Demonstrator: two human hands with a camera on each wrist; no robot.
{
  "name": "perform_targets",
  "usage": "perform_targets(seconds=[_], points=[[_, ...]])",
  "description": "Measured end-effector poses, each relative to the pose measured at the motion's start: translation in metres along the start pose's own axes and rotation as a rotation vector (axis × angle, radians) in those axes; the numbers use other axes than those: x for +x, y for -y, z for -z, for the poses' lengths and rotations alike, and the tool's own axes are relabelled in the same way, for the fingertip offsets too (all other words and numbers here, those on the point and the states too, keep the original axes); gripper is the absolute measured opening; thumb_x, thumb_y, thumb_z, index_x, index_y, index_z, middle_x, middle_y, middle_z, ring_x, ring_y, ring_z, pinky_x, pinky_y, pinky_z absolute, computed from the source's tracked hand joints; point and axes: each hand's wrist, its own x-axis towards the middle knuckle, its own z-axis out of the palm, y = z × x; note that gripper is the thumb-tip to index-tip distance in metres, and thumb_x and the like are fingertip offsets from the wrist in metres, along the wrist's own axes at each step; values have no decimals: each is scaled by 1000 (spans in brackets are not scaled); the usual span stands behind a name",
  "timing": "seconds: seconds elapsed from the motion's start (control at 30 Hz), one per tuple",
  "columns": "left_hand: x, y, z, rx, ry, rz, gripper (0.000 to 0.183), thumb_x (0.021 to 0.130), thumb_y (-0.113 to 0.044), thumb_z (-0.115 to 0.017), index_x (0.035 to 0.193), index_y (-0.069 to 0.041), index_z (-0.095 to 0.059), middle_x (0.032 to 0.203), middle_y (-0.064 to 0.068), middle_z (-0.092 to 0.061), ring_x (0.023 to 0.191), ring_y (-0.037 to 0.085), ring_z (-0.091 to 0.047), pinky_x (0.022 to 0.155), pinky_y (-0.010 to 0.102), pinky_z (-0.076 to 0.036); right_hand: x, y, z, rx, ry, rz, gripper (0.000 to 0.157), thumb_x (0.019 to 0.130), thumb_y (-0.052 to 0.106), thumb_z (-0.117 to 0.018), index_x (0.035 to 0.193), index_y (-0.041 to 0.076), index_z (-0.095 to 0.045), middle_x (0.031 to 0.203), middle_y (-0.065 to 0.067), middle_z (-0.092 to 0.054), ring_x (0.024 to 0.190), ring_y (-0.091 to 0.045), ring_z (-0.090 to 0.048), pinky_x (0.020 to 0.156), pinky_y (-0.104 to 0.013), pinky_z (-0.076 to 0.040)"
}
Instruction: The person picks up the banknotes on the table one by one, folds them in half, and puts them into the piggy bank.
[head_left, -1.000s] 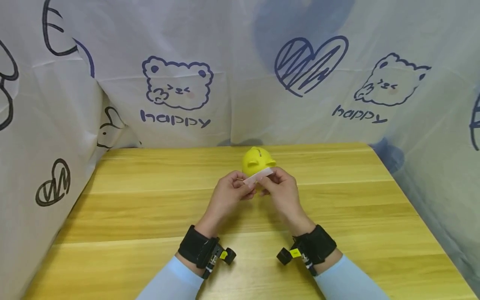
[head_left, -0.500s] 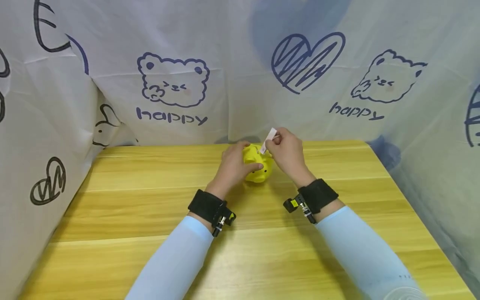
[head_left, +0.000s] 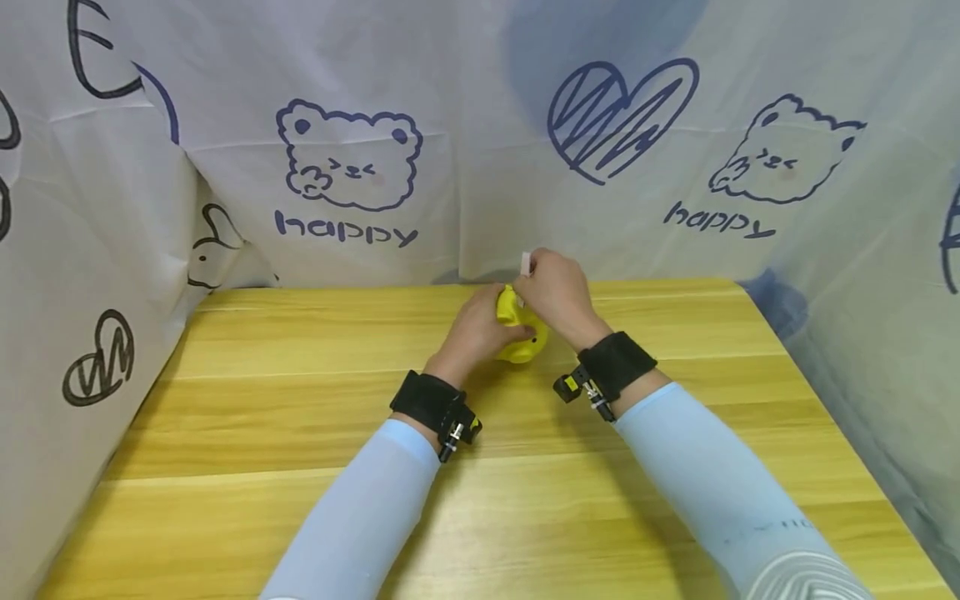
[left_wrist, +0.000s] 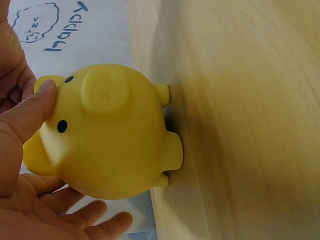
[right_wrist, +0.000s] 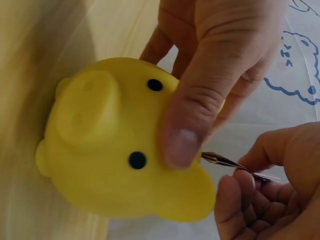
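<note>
A yellow piggy bank (head_left: 516,353) with black eyes stands on its short legs near the back of the table. My left hand (head_left: 474,329) grips its head: in the left wrist view the thumb lies on the forehead beside an ear, the fingers round the far side of the piggy bank (left_wrist: 112,150). Between thumb and fingertips, my right hand (head_left: 558,287) pinches a thin folded paper note (head_left: 526,263). In the right wrist view one end of the folded paper note (right_wrist: 220,160) is right at the top of the pig, by the slot, which the left thumb hides.
The wood-grain table (head_left: 480,517) stretches out in front of the pig. Behind it hangs a pale cloth (head_left: 480,150) with blue bear and heart drawings, and more cloth closes in both sides. Each wrist wears a black strap (head_left: 617,365) with a small camera.
Both hands held the paper note in front of the pig; then the left hand let go and gripped the pig. The right hand carried the note up and brought its end to the pig's top.
</note>
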Motion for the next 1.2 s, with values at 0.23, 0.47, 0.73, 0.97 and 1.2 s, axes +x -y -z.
perform_targets(seconds=[0.23,0.47,0.73,0.97,1.2], points=[[-1,0,1,-31,13,-12,57,77,-33,-81,122,-13,-52,111,3,-60,96,19,-57,87,37,-52,10,5,-5,-20,35,-16,22,88,23,-62,101,4,-59,83,-10,-65,69,-24,-60,58,-33,-52],[-2,-2,1,-12,23,6,58,78,-35,-80,125,-15,-52,113,2,-60,97,18,-56,89,38,-52,10,1,-10,-41,0,5,45,88,18,-62,130,10,-47,85,-12,-66,61,-26,-58,51,-34,-49],[-3,-3,2,-15,34,53,63,79,-37,-79,131,-14,-50,113,3,-58,96,18,-56,86,36,-52,16,0,1,7,217,-39,73,82,12,-64,145,4,-27,85,-14,-64,67,-26,-60,54,-31,-51],[-2,-1,2,-22,30,32,62,80,-36,-78,130,-14,-50,114,2,-59,97,17,-56,87,35,-52,19,-1,6,25,278,-69,32,80,10,-64,109,0,-55,90,-14,-61,73,-27,-58,57,-29,-51],[-1,1,0,-5,8,11,63,77,-36,-81,129,-16,-51,114,3,-60,98,18,-55,90,38,-50,11,1,-8,-73,119,-12,23,82,12,-59,103,2,-54,88,-13,-62,73,-29,-59,61,-39,-52]])
